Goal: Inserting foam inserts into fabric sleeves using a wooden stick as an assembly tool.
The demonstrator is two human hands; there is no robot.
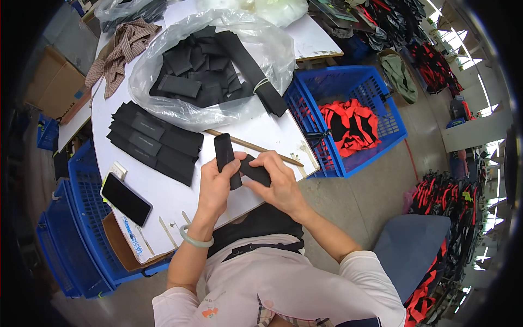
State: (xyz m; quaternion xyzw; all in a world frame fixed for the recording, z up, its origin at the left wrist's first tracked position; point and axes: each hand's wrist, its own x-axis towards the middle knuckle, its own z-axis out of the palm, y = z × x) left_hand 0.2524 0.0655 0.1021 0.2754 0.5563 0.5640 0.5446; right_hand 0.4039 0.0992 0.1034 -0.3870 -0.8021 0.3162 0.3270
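Over the near edge of the white table, my left hand (216,182) pinches a black fabric strip (224,155) that stands nearly upright. Close beside it, my right hand (277,182) grips a second black fabric piece (255,171), folded and tilted; whether the two pieces join is hidden by my fingers. To the left of my hands lies a fanned stack of black fabric strips (158,143) with small printed labels. Beyond, a clear plastic bag (144,71) lies spread around a heap of black fabric pieces (204,68) and a long black bundle (248,68) tied with a pale band.
A wooden stick (261,149) lies on the white table (169,204) just past my hands. A phone (126,199) rests at the left. On the right stands a blue crate (348,169) holding red and black fabric (351,128). More blue crates (90,212) are at the left.
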